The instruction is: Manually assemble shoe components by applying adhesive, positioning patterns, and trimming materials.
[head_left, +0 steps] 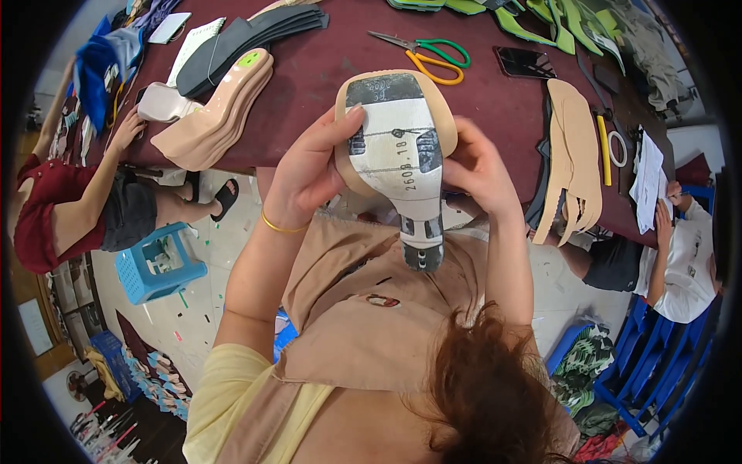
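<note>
Above the table's near edge I hold up a shoe last (386, 155), its white underside with dark patches turned up and its narrow heel end toward me. A beige sheet piece (442, 108) sits behind its broad toe end and sticks out round the edge. My left hand (309, 158) is closed on the left side, the thumb lying on the last's underside. On the right, my right hand (481, 166) grips the beige piece and the last's side with bent fingers; some fingertips are hidden behind.
On the dark red table (325, 77) lie stacked beige insoles (220, 116), dark grey pieces (247, 46), scissors (425, 58), a phone (525, 62) and more beige pieces (572, 147). People work at left and right. A blue stool (158, 263) stands on the floor.
</note>
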Tool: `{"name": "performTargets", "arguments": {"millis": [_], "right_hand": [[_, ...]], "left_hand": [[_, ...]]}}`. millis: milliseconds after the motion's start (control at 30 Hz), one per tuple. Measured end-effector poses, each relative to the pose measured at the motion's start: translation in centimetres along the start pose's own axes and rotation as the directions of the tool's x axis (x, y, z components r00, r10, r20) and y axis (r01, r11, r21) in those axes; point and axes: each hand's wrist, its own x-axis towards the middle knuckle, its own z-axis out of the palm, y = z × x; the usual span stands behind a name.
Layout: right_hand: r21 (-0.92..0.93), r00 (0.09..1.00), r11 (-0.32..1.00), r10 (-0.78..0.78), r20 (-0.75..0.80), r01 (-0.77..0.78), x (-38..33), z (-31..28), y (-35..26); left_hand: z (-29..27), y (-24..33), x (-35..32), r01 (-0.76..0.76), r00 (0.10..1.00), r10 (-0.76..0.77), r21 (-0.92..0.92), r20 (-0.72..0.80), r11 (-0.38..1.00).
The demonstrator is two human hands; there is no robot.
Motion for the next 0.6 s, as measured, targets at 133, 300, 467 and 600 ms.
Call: {"name": "performTargets", "arguments": {"millis": [133, 300, 467, 600], "right_hand": [[0.107, 0.841, 0.933, 0.255, 0.477, -0.344, 1.0, 0.6, -0.2], [0.216, 0.813, 0.887, 0.244, 0.529, -0.407, 1.0, 1.2, -0.5], [0.424, 0.807, 0.756, 0.227, 0.546, -0.499, 0.4, 1.0, 0.0], [0.542, 0.783, 0.615, 0.217, 0.583, -0.573, 0.2, 0.9, 0.0]], "left_hand": [[-0.2, 0.8, 0.4, 0.104, 0.995, -0.104, -0.120, 0.006, 0.987], [-1.1, 1.9, 0.7, 0.139, 0.987, -0.144, -0.080, -0.068, 0.987], [-1.7, 2.0, 1.1, 0.153, 0.987, -0.155, -0.037, -0.040, 0.987], [-1.4, 2.1, 1.3, 0.155, 0.987, -0.153, 0.047, -0.039, 0.987]]}}
